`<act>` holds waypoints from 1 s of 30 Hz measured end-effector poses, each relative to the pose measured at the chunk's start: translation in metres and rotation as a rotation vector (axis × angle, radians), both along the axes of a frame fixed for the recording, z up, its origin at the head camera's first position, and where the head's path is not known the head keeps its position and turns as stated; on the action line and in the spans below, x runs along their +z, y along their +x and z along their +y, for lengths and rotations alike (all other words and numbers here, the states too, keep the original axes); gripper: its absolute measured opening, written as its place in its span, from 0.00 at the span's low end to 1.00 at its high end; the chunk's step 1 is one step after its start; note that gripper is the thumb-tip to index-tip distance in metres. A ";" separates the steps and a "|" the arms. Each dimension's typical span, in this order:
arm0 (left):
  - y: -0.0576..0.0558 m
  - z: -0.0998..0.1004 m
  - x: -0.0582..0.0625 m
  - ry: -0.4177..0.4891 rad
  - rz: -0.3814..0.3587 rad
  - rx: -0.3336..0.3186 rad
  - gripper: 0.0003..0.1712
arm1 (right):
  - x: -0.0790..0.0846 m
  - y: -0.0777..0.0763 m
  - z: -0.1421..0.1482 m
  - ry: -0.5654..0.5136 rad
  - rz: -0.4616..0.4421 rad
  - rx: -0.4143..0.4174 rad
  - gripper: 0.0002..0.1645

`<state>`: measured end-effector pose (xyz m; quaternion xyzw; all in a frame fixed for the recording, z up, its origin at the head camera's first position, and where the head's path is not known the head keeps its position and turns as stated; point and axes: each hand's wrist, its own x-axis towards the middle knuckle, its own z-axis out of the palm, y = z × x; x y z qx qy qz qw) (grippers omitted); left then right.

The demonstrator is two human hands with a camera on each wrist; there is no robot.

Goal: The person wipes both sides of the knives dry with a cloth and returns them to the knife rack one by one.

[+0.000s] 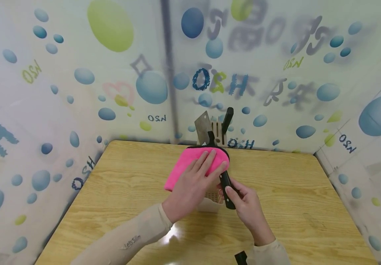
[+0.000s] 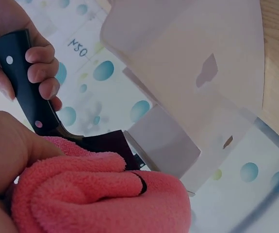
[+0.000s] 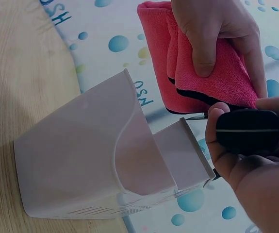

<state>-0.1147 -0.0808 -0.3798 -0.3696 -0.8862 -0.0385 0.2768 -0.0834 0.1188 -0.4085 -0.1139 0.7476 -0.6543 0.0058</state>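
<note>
My right hand [image 1: 248,208] grips the black riveted handle of a knife [image 2: 20,80], its butt end facing the camera in the right wrist view. A folded pink cloth [image 1: 180,167] with a dark edge covers most of the knife's blade; a dark part near the handle shows in the left wrist view. My left hand [image 3: 221,29] holds the cloth around the blade, thumb on one side and fingers on the other. Just beyond and below both hands stands an off-white knife holder [image 3: 76,155], partly hidden by them in the head view.
At the holder's back, a broad metal blade [image 1: 203,127] and a black handle [image 1: 228,119] rise beside a slotted beige panel [image 1: 217,129]. The wood-grain table [image 1: 137,173] meets patterned walls [image 1: 260,73] behind and at both sides.
</note>
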 end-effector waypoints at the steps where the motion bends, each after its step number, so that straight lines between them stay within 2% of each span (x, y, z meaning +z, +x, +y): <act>1: 0.000 0.000 0.000 -0.005 -0.001 0.004 0.40 | 0.000 0.000 0.000 -0.002 -0.003 0.002 0.22; 13: -0.006 -0.008 0.007 -0.027 0.001 0.057 0.47 | 0.002 0.003 -0.001 -0.035 -0.006 0.039 0.23; 22: -0.013 -0.011 0.009 0.027 -0.038 0.065 0.47 | -0.001 0.004 -0.001 -0.048 0.013 0.075 0.25; 30: -0.021 -0.014 0.011 0.054 -0.031 0.066 0.45 | -0.006 0.003 0.001 -0.102 0.067 0.129 0.25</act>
